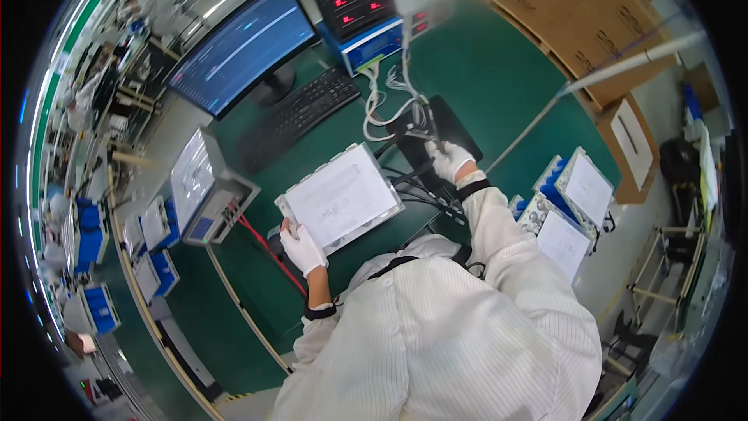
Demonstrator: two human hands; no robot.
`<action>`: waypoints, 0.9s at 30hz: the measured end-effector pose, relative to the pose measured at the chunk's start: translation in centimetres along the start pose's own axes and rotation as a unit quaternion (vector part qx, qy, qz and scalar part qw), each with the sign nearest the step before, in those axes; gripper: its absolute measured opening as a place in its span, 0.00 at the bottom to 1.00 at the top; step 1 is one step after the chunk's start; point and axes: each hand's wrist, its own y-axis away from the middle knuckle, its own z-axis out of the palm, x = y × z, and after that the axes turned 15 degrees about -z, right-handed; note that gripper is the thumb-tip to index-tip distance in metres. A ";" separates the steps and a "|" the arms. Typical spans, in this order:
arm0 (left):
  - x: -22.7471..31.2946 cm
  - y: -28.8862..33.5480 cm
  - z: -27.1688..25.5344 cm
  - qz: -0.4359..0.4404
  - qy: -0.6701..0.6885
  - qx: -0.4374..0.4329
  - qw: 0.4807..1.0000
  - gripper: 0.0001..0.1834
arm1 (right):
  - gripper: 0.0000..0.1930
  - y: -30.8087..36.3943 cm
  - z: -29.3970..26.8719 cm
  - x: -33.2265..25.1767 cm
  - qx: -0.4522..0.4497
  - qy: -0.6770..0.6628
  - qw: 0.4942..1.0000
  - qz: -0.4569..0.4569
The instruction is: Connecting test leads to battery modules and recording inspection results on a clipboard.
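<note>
A flat rectangular block (337,195) with a white sheet on top and a grey ridged rim lies on the green table in front of me. My left hand (302,250), in a white glove, grips its near left corner, with the fingers around the edge. Beyond its right side, my gloved right hand (450,161) is closed on a dark cable near some grey-white wires; the held end is small and blurred. Several black cables (421,195) with small connectors lie between the block and my right forearm.
A monitor (243,45), black keyboard (300,113) and stacked instruments (354,2) with red displays stand at the back. A metal box (204,191) with red leads sits left. Blue-sided, paper-topped blocks (573,195) stand right, below a slanting pole (530,126). Cartons (561,12) are stacked at far right.
</note>
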 end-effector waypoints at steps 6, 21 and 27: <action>-0.9 -1.0 -2.9 -0.139 0.304 -0.041 0.941 0.19 | 0.14 -0.6 2.5 -2.2 -0.144 0.023 0.977 0.154; -0.4 -4.7 -5.1 -0.208 0.054 -0.213 0.953 0.16 | 0.08 8.6 5.7 4.5 -0.234 0.747 0.058 -0.620; 1.6 -4.8 -2.3 -0.306 0.101 -0.231 0.918 0.17 | 0.25 12.0 4.3 11.6 -0.279 0.857 0.363 -0.239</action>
